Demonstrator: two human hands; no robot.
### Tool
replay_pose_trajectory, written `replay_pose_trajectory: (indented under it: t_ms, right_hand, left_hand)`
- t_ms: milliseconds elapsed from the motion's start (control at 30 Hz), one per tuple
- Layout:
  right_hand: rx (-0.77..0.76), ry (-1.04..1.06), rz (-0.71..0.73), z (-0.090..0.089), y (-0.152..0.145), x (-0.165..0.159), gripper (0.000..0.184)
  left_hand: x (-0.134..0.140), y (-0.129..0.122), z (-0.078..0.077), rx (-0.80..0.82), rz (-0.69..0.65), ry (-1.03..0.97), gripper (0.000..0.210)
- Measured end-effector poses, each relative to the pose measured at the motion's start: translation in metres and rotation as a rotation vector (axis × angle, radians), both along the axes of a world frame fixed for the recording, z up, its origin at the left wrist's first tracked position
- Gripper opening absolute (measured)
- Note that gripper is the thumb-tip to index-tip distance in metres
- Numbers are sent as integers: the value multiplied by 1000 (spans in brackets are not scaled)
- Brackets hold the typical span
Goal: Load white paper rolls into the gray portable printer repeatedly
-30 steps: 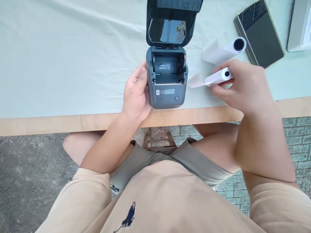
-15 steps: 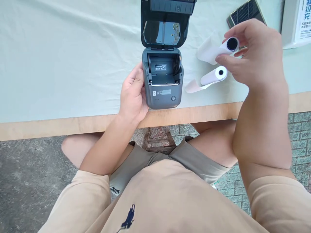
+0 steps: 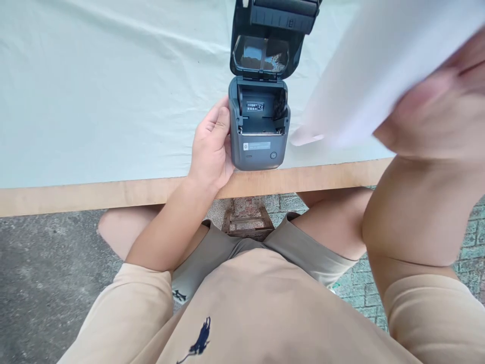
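Note:
My left hand [image 3: 212, 141] grips the left side of a dark grey label printer [image 3: 259, 146] near the table's front edge. The printer's lid [image 3: 267, 45] is swung up, and its paper bay [image 3: 261, 108] has no roll in it. Close to the camera, my right hand [image 3: 435, 111] is blurred and holds a white paper roll [image 3: 382, 65], with a length of paper hanging down to the left. The roll and hand hide much of the table's right side. A bit of a second roll's loose paper [image 3: 308, 139] shows beside the printer.
A pale green cloth [image 3: 113, 101] covers the table, with a bare wooden strip [image 3: 76, 198] along the front edge. Below, between my knees, is a small wooden stool [image 3: 248, 230].
My right hand has lifted the paper roll up towards the camera and to the right. It now covers the phone and box. The printer appears slightly further right, still in my left hand.

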State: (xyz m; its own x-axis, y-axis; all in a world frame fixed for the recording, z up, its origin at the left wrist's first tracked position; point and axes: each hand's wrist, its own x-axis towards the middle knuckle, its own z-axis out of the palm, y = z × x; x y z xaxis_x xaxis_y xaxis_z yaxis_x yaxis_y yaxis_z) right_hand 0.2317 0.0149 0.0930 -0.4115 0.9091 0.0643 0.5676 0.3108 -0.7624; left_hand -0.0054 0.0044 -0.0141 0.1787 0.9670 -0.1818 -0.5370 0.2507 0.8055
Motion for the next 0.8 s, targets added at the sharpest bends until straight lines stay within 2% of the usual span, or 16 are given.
replay_pose_trajectory:
  t_ms: [33,100,200,267,367,467,600,700,800]
  right_hand:
    - [-55,-13,183,6,-4,-12,62]
    - [-130,-95,343,12,-7,-34,48]
    - [-12,-471,268,13,-3,-60,25]
    - [55,-686,187,13,1,-70,22]
    - [48,-851,136,15,5,-77,26]
    - [51,-922,124,15,4,-79,21]
    - [65,-945,102,8,5,-82,8]
    - [70,-876,84,1,9,-84,17]
    - [93,-804,59,0,9,-81,7]
  left_hand:
    - [0,0,2,-9,-6,-12,22]
    - [1,-1,8,-18,-2,-22,23]
    - [4,-4,16,-51,17,-8,27]
    - [5,-5,18,-92,22,10,27]
    - [5,-5,17,-131,51,45,24]
    - [4,-5,11,-111,47,57,24]
    - [4,-4,4,-6,27,37,26]
    - [4,-4,2,7,15,31,26]
    - [3,-4,1,19,21,73,25]
